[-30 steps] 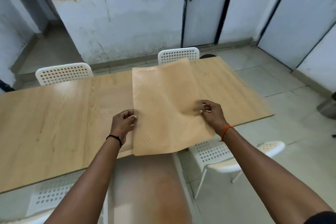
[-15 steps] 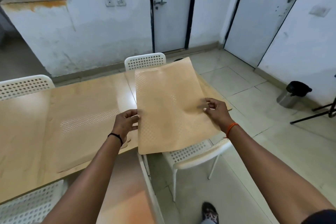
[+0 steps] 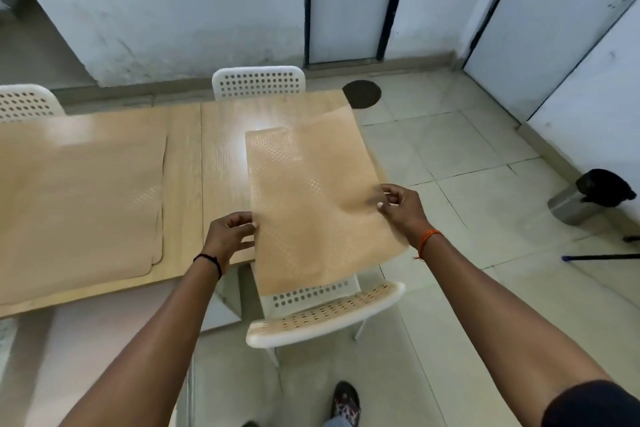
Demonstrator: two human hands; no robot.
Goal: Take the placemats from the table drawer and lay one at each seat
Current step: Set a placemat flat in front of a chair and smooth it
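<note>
While the left hand (image 3: 232,233) pinches one side edge and the right hand (image 3: 399,205) pinches the other, the thin placemat (image 3: 311,204) hangs over the table's (image 3: 187,166) right end, looking light and bendy, so two side grips suit it.

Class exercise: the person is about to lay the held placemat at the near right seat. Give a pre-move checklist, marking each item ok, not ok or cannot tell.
1. Left hand has a grip on the held placemat: ok.
2. Right hand has a grip on its other edge: ok.
3. Mat is over the right end of the table: ok, though it overhangs the near edge.
4. Near white chair marks the seat below: ok.
5. Laid placemat at the left is apart from the held one: ok.
6. More mats remain in the drawer: cannot tell.
</note>
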